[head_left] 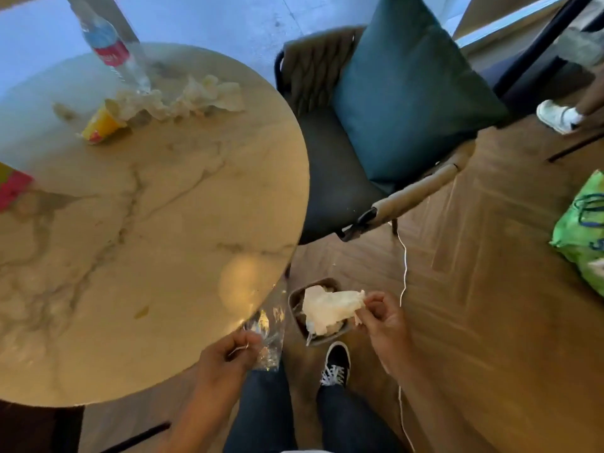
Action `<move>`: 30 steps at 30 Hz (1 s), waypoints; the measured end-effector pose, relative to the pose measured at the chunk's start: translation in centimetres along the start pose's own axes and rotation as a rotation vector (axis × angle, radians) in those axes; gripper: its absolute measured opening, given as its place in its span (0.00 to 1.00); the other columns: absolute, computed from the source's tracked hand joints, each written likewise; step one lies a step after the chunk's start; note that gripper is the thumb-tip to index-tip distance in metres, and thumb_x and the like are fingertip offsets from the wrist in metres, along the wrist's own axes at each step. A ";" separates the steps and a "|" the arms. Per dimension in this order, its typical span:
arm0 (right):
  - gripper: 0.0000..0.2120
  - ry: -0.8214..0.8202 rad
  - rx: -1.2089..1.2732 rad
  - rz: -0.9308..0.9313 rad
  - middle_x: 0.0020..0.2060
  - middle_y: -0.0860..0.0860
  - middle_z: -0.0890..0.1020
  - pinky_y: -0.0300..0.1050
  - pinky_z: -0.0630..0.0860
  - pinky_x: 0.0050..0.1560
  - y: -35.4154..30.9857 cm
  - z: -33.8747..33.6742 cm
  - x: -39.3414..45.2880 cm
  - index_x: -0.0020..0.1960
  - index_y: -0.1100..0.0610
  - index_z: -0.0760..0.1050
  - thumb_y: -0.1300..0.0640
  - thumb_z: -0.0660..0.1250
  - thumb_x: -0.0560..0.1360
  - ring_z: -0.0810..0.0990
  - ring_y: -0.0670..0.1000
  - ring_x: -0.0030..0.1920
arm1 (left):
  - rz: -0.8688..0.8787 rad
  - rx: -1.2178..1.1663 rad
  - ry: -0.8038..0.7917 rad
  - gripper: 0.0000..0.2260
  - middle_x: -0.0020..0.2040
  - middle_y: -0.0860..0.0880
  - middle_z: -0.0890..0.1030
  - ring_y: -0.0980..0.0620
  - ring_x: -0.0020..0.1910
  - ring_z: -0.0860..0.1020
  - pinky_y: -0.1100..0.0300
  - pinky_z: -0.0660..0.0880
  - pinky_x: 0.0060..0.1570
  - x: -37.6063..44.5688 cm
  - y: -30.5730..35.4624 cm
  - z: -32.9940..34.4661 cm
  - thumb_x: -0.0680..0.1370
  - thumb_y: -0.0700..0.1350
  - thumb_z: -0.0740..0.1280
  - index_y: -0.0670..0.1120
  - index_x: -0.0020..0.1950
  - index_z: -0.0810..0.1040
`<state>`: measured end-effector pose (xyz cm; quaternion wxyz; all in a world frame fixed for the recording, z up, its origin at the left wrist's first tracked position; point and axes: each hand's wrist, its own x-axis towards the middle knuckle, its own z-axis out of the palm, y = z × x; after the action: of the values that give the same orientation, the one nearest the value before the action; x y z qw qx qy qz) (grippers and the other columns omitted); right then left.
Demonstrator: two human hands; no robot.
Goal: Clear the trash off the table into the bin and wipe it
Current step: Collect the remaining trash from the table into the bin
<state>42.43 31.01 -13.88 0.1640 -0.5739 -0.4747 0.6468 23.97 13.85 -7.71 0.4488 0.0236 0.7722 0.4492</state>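
My right hand (380, 317) pinches a crumpled white tissue (327, 307) directly above the small dark bin (295, 300), which stands on the floor by the table's near edge. My left hand (228, 354) grips a clear plastic wrapper (269, 335) at the rim of the round marble table (157, 243). At the table's far side lie crumpled tissues (196, 98), a tipped yellow paper cup (103, 122) and an upright plastic water bottle (111, 49). A pink and yellow item (13, 186) shows at the left edge.
A dark chair (330, 178) with a teal cushion (405, 89) stands right of the table. A green bag (581, 233) lies on the wooden floor at right. A person's white shoe (557, 116) is at far right. A thin white cord (404, 273) hangs near my right arm.
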 end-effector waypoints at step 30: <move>0.24 -0.309 -0.567 0.407 0.73 0.53 0.66 0.43 0.65 0.63 28.5 3.1 23.0 0.75 0.52 0.63 0.61 0.57 0.80 0.67 0.54 0.70 | -0.319 0.776 -0.313 0.24 0.47 0.48 0.80 0.54 0.37 0.81 0.63 0.75 0.35 26.6 -19.5 16.8 0.75 0.39 0.63 0.54 0.71 0.72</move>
<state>42.51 33.01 -50.61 -0.2065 -0.5747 -0.5304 0.5880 27.25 25.29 -42.77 0.5816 0.1386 0.8004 0.0426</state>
